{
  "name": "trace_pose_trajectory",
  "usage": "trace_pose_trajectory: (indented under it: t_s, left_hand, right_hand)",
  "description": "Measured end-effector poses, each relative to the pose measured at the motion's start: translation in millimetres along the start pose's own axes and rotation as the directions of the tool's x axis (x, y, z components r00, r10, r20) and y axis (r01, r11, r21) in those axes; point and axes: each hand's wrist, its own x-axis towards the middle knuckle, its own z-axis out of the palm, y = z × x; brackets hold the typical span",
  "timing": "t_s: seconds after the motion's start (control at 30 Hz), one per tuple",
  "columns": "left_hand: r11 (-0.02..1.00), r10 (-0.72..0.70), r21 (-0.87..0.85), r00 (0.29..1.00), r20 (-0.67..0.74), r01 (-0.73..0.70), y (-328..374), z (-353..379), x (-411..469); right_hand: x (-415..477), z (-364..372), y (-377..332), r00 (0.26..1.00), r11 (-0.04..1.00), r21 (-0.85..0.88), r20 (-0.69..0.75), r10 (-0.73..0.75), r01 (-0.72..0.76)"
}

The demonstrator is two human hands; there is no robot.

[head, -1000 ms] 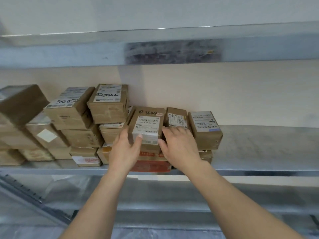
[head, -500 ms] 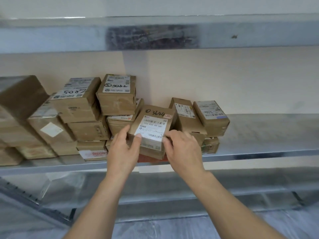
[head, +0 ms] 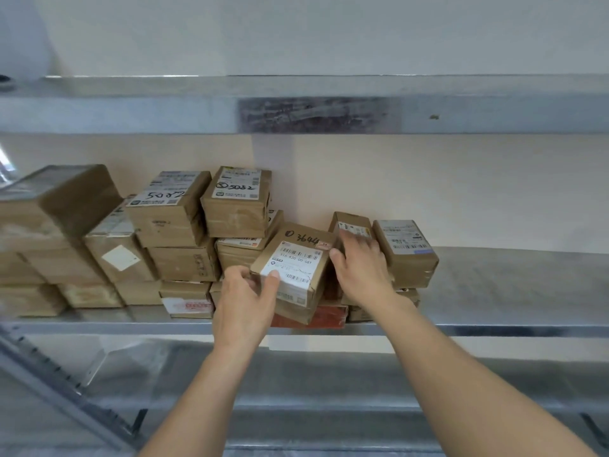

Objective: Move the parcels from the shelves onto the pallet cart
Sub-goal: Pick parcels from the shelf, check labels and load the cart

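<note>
While the left hand (head: 245, 301) grips the 3644 box (head: 296, 268) at its lower-left corner, thumb pressed on the white label and fingers wrapped under, that box sits tilted at the front of the middle shelf (head: 510, 291), with its near end past the shelf lip. A red box (head: 329, 317) is directly below it. Can't tell whether the 3644 box is lifted clear or resting on the red one.

Right hand (head: 361, 270) is on the narrow box (head: 351, 224) just right of the 3644 box. Its fingers are draped over the top and label, and the thumb is next to the 3644 box's right edge. The fingers are motion-blurred, so can't tell if that's a real grasp or only contact.

The end box (head: 407, 252) is just beside the narrow box, on the right. Left of the hands, brown boxes are stacked three high against the wall, with the 5082 box (head: 237, 202) on top and nearest. A big box (head: 56, 199) is at far left. The upper shelf (head: 131, 113) is overhead.
</note>
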Motion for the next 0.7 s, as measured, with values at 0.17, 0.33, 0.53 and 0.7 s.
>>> trace_pose_trajectory:
  t_s: [0.17, 0.33, 0.53, 0.7]
  left_hand:
    - [1.0, -0.007, -0.016, 1.0, -0.015, 0.007, 5.2, -0.1, -2.6]
    - [0.998, -0.034, -0.061, 0.999, -0.036, 0.032, 3.7, -4.3, -5.5]
    - [0.986, -0.046, -0.159, 0.999, -0.022, 0.042, -0.7, -9.5, -11.2]
    - [0.961, -0.068, -0.268, 0.997, 0.021, 0.071, -2.7, -12.5, -17.8]
  right_hand:
    - [14.9, -8.7, 0.0, 0.985, 0.998, 0.061, 0.172, -0.017, 0.006]
    - [22.5, -5.1, 4.8, 0.991, 0.998, 0.049, 0.124, -0.05, 0.044]
    - [3.4, -7.5, -3.1, 0.982, 0.991, -0.05, 0.146, -0.117, 0.126]
    - [-12.0, -2.8, -7.6, 0.976, 0.994, 0.095, 0.208, -0.066, 0.047]
